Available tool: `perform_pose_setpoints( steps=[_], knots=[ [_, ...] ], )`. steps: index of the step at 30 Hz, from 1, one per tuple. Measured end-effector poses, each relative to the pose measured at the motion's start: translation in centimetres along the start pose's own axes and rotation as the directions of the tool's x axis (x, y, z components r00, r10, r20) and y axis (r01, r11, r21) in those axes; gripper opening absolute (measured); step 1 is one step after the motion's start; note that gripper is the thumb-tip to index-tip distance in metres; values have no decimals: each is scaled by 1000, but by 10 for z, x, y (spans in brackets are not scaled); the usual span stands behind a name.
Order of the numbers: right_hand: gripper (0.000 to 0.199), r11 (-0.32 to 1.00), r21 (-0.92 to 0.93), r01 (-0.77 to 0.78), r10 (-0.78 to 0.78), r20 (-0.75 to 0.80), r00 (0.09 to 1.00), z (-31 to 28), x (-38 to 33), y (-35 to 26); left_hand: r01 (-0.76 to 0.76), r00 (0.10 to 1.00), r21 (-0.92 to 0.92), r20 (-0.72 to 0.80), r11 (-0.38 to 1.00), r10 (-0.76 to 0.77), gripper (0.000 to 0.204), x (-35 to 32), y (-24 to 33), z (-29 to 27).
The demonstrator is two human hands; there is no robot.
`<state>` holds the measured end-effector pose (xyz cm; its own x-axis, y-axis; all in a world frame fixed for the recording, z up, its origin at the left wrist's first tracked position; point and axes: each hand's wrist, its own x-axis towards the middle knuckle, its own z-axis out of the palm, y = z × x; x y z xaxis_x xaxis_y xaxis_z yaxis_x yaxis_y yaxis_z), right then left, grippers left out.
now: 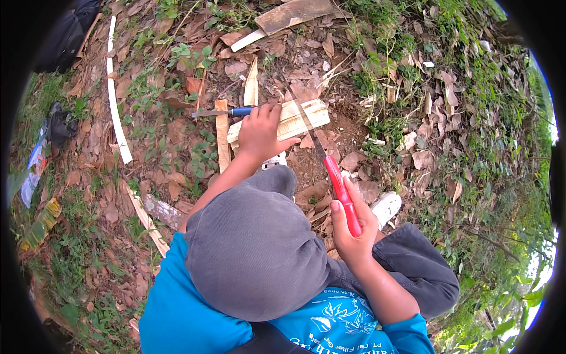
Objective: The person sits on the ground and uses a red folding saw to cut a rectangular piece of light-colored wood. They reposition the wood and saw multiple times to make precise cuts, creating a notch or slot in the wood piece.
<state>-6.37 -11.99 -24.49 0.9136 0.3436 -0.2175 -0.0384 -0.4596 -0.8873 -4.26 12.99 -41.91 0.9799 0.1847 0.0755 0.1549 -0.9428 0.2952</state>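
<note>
My right hand [354, 221] is wrapped around the red handle [342, 192] of a hand saw. Its long, narrow blade [303, 115] crosses over the right part of a pale, rough-cut piece of wood [298, 120]; whether the teeth touch the wood I cannot tell. On the left part of that wood, my left hand [261, 130] presses down with its fingers over the top and its thumb out to the right. Just beyond those fingers lies a chisel-like tool with a blue handle [242, 111], its metal blade pointing left.
A flat wooden strip [223, 135] runs beneath the work at the left. Farther off lie a pale wedge of wood [252, 85] and a brown board [295, 15]. A long white strip [112, 88] curves along the left. Dry leaves and low green plants cover the ground.
</note>
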Motion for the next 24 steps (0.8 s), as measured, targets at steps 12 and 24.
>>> perform_pose_setpoints(
  steps=[12,24],
  knots=[
    [51,999,-12,47,-46,82,996,-5,21,-23,-15,996,29,-85,999,18,79,-3,-6,11],
    [50,998,-58,21,-12,157,987,-11,14,-10,42,904,-113,427,993,10,97,31,-22,-12]
  ],
)
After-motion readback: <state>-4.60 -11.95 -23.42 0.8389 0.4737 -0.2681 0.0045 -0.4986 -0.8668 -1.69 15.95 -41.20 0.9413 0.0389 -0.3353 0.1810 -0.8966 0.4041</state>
